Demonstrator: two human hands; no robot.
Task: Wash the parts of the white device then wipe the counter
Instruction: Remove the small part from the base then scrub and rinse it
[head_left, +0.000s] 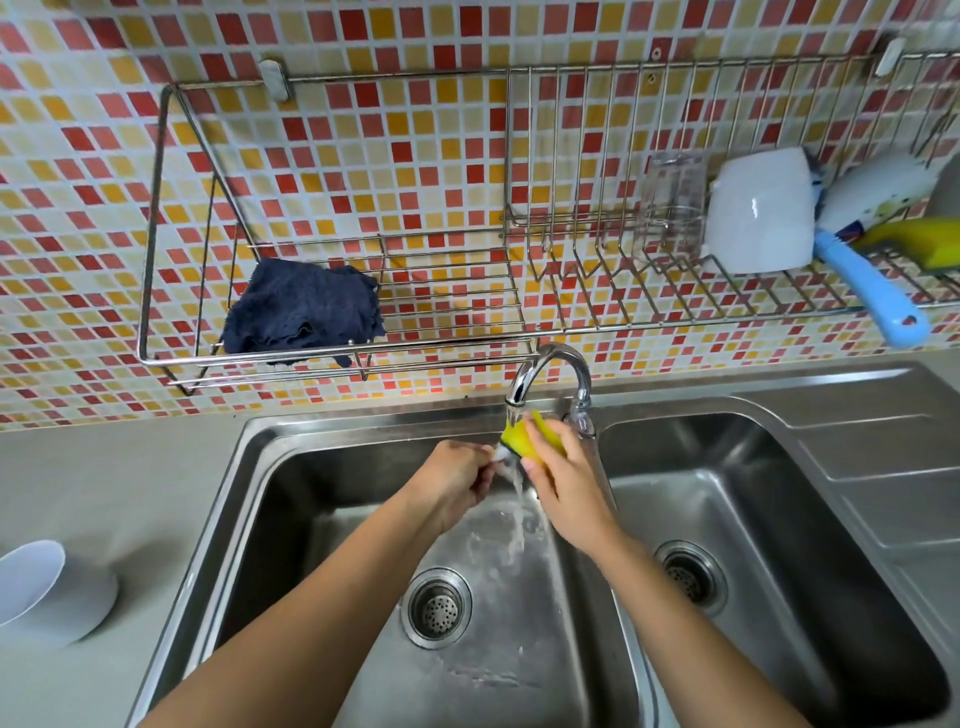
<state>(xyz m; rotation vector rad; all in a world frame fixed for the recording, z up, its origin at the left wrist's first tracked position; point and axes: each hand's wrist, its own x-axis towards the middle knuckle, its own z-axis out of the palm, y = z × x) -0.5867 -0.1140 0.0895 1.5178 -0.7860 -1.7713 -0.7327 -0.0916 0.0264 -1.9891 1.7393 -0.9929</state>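
Observation:
Over the left sink basin (291, 499), under the running tap (550, 374), my left hand (457, 483) pinches a small white part (502, 455) that is mostly hidden in my fingers. My right hand (566, 483) grips a yellow sponge (540, 434) folded around the part's end. Water streams down between both hands into the basin. A white bowl-shaped device piece (47, 592) sits on the grey counter (104, 483) at the far left. Another white part (761, 208) rests in the wall rack (571, 322).
A dark blue cloth (304, 312) lies in the rack's left section. A clear cup (672, 205), a brush with a blue handle (872, 280) and a second yellow sponge (924, 239) sit at the rack's right. The right basin (779, 519) and draining board (893, 457) lie to the right.

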